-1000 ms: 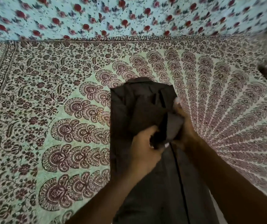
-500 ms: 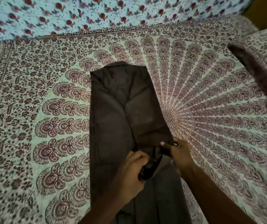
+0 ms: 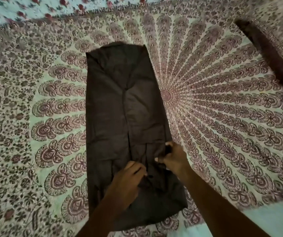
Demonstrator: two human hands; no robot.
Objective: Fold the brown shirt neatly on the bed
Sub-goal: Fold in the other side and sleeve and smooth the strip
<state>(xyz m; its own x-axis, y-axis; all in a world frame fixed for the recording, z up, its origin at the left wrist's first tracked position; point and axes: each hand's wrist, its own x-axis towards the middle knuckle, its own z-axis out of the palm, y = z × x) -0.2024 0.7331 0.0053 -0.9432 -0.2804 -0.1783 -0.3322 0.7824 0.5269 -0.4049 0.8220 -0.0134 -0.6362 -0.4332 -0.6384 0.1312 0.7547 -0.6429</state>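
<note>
Both hands are down on the brown shirt, at its low end toward 6 o'clock of the frame. Left hand: knuckles up, fingers curled into a small bunch of cloth near the shirt's centre line. Right hand: at about 4 o'clock of the shirt, thumb and fingers pinched on a fold at its edge. Both grips narrow, neither hand spread. They are near each other, not touching.

Shirt: dark brown, plain, matte. Folded in to a long narrow strip, flat on the bed, at frame centre, long axis 12 to 6. The 12 o'clock end is roughly squared off; the 6 o'clock end is a bit wider. Two flaps meet along a line down the middle, with a crosswise crease about two thirds down. Light wrinkles, bunching only at the fingers. Can't tell collar or sleeves, too dark.

Count:
- shirt x1, hands x2
- forearms x2, entering from 6
- bedspread x1, pale with maroon fan print, medallion centre just beside the shirt's 3 o'clock edge
- floral sheet x1, red flowers on pale blue, at 11
- dark strip x1 at 2 o'clock, blurred, can't tell what it is
</note>
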